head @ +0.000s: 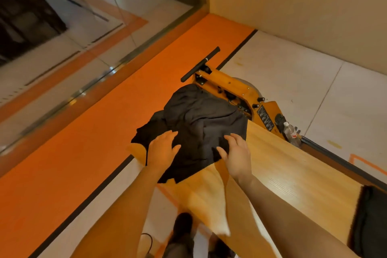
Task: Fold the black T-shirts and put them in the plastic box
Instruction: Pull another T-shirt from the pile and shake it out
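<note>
Early stage: a crumpled, unfolded heap of black cotton T-shirts (196,130) is shown at the far end of the light wooden surface (282,165), overhanging its left edge and pressed by the left hand (162,148) and right hand (237,155), fingers spread apart, nothing gripped; no plastic box is identifiable.

Black T-shirt (199,128), crumpled and unfolded, lay in a loose heap on the far left end of a pale wooden tabletop (282,169); one edge overhung the left side. Second dark fabric mass (368,222), detail unclear, sat near right.
</note>
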A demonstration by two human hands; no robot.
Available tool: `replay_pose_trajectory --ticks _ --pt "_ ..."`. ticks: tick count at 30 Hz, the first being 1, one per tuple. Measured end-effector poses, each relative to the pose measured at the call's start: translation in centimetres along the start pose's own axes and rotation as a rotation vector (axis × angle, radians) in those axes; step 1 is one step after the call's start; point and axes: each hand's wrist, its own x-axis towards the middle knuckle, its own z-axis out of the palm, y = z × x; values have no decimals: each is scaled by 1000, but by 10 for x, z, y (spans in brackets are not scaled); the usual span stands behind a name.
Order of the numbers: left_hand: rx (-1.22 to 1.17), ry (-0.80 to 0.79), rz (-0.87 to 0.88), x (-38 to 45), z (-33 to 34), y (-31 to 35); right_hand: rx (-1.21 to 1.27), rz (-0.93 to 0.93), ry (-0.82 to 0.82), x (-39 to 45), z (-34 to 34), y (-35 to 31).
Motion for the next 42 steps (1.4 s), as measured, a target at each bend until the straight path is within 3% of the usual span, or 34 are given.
replay_pose_trajectory --ticks 11,14,22,27,38,42 --pt "-105 -43 -12 30 -12 -61 -2 133 -11 0 47 -38" --pt "-257 -80 -37 48 -12 -57 8 181 9 1 50 -36" --pt "-369 -207 44 86 4 -21 6 279 80 -7 47 -17" --pt "-362 -165 16 92 9 -9 10 322 89 -15 44 -7" --pt "-322 -30 -57 50 12 -55 0 181 65 -17 62 -23" --pt "-435 -106 -134 39 11 -75 -12 81 41 -18 77 -37"
